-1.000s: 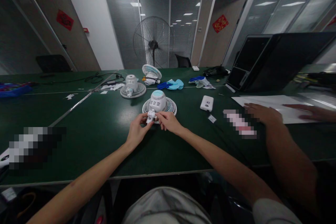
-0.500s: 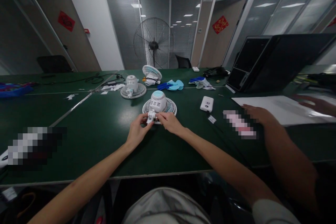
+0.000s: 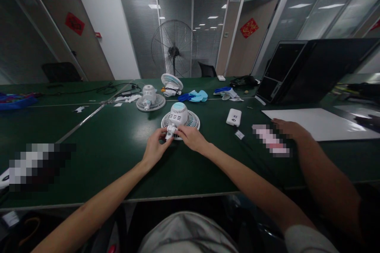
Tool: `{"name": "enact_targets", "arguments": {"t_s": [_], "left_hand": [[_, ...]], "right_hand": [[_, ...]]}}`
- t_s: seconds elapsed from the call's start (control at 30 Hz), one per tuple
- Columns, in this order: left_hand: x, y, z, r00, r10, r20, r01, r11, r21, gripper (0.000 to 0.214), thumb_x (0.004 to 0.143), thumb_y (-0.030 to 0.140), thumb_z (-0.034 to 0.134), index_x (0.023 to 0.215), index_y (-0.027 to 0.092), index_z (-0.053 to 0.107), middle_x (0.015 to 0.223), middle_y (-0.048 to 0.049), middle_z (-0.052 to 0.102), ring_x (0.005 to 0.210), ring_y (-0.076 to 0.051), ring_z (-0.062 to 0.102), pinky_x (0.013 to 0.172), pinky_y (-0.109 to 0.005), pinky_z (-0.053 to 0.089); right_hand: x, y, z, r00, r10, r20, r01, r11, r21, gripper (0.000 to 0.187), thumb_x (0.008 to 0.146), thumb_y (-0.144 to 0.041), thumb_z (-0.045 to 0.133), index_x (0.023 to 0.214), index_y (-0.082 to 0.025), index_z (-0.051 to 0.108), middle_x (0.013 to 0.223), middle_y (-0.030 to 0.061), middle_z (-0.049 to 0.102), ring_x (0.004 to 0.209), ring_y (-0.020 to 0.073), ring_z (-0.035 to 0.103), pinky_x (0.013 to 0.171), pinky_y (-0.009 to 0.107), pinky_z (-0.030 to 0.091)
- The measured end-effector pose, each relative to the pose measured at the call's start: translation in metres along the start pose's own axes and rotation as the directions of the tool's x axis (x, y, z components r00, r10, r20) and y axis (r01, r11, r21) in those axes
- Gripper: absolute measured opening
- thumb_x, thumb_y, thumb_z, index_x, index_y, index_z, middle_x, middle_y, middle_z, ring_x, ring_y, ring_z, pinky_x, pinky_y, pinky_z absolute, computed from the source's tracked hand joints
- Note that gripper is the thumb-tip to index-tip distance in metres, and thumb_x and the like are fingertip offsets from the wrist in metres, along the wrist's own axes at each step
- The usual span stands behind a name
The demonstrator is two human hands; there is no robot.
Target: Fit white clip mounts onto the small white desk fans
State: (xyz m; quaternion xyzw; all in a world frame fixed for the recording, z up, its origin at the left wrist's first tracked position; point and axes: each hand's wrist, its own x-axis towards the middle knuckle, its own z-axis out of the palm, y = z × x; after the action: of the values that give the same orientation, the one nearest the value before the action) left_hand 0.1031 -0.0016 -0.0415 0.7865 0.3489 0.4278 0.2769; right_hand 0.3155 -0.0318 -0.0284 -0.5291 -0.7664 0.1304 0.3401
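Note:
A small white fan [image 3: 179,114] lies grille-down on the green table, its rounded motor housing with a pale blue cap facing up. At its near side is a white clip bracket [image 3: 170,130]. My left hand [image 3: 155,146] grips the bracket from the left, thumb and fingers closed on it. From the right, my right hand [image 3: 191,137] pinches the bracket's other side, close to the housing. Both hands rest low, near the grille's front rim. What lies between the right fingertips is partly hidden.
Behind stand a second white fan [image 3: 150,99] and a tilted third fan [image 3: 171,84]. Light blue fan blades [image 3: 198,95] lie nearby. A white power bank [image 3: 234,117] is to the right. Another person's hand [image 3: 286,127] touches a white board [image 3: 320,122] beside a black monitor [image 3: 314,71].
My hands stay on the bracket, with only a slight shift of the right fingers. The other person's far hand has moved right across the white board.

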Motion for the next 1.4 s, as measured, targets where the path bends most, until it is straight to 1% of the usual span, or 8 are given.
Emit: {"name": "enact_targets", "arguments": {"t_s": [0.17,0.37,0.53,0.67,0.83,1.07,1.23,1.4], "left_hand": [[-0.001,0.001,0.001,1.000,0.020,0.002,-0.020,0.999,0.036,0.035,0.090,0.035,0.072,0.121,0.020,0.064,0.107,-0.0066,0.074,0.089,-0.023,0.072,0.085,-0.038,0.057],[-0.001,0.005,0.003,1.000,0.020,0.007,-0.021,0.997,0.070,0.036,0.090,0.034,0.071,0.122,0.020,0.063,0.108,-0.0073,0.073,0.090,-0.023,0.071,0.085,-0.038,0.057],[0.000,0.008,-0.003,0.999,0.012,0.048,-0.016,0.995,0.102,0.047,0.092,0.029,0.064,0.137,0.020,0.052,0.115,-0.0095,0.071,0.092,-0.023,0.071,0.086,-0.038,0.056],[0.014,0.011,-0.017,0.996,0.030,0.087,-0.048,0.976,0.212,0.049,0.094,0.021,0.055,0.142,0.022,0.051,0.125,-0.0119,0.066,0.095,-0.023,0.069,0.085,-0.037,0.054],[0.017,0.010,-0.053,0.989,-0.016,0.146,-0.034,0.940,0.339,0.030,0.096,0.039,0.059,0.123,0.025,0.060,0.113,-0.0070,0.071,0.092,-0.025,0.068,0.080,-0.034,0.051],[-0.029,0.003,-0.133,0.982,-0.182,0.051,0.127,0.838,0.530,0.041,0.096,0.057,0.054,0.124,0.026,0.059,0.114,-0.0071,0.071,0.089,-0.026,0.069,0.073,-0.031,0.050],[-0.033,-0.011,-0.188,0.941,-0.309,-0.135,0.308,0.623,0.719,0.048,0.095,0.059,0.052,0.129,0.025,0.059,0.114,-0.0093,0.072,0.086,-0.028,0.069,0.067,-0.030,0.047],[0.009,-0.056,-0.223,0.893,-0.301,-0.336,0.437,0.393,0.809,0.052,0.098,0.063,0.044,0.131,0.025,0.055,0.111,-0.0093,0.072,0.093,-0.030,0.068,0.076,-0.036,0.054]], "right_hand": [[0.000,0.002,0.008,0.989,0.136,0.049,-0.142,0.980,0.137,0.059,0.113,-0.046,0.020,0.092,-0.015,0.065,0.061,0.0010,0.065,0.042,0.0102,0.057,0.045,0.020,0.039],[-0.007,-0.005,0.002,0.991,0.131,-0.030,-0.126,0.983,0.137,0.040,0.102,-0.055,0.057,0.107,-0.016,0.069,0.101,0.0130,0.074,0.085,0.0201,0.071,0.067,0.024,0.049],[0.001,-0.006,0.013,0.964,0.239,0.118,-0.265,0.913,0.311,0.077,0.110,-0.060,0.016,0.079,-0.014,0.069,0.059,0.0037,0.064,0.042,0.0103,0.058,0.043,0.019,0.040],[0.000,-0.005,0.009,0.963,0.258,0.083,-0.271,0.895,0.354,0.076,0.108,-0.064,0.022,0.078,-0.014,0.071,0.055,-0.0005,0.058,0.037,0.0082,0.053,0.039,0.019,0.035],[-0.008,-0.005,-0.001,0.970,0.242,-0.005,-0.224,0.906,0.360,0.067,0.108,-0.061,0.032,0.080,-0.016,0.072,0.057,-0.0013,0.057,0.044,0.0091,0.054,0.046,0.020,0.038],[-0.010,-0.003,-0.002,0.977,0.211,-0.026,-0.191,0.926,0.327,0.063,0.109,-0.058,0.034,0.080,-0.018,0.073,0.060,-0.0009,0.060,0.053,0.0117,0.059,0.057,0.022,0.043],[-0.012,-0.004,-0.001,0.980,0.198,0.014,-0.193,0.934,0.302,0.061,0.110,-0.054,0.035,0.082,-0.017,0.074,0.061,-0.0013,0.061,0.053,0.0116,0.060,0.060,0.023,0.045],[-0.011,-0.004,0.001,0.986,0.159,0.041,-0.164,0.950,0.267,0.060,0.111,-0.052,0.035,0.084,-0.017,0.075,0.063,-0.0015,0.062,0.055,0.0115,0.061,0.063,0.023,0.045]]}}
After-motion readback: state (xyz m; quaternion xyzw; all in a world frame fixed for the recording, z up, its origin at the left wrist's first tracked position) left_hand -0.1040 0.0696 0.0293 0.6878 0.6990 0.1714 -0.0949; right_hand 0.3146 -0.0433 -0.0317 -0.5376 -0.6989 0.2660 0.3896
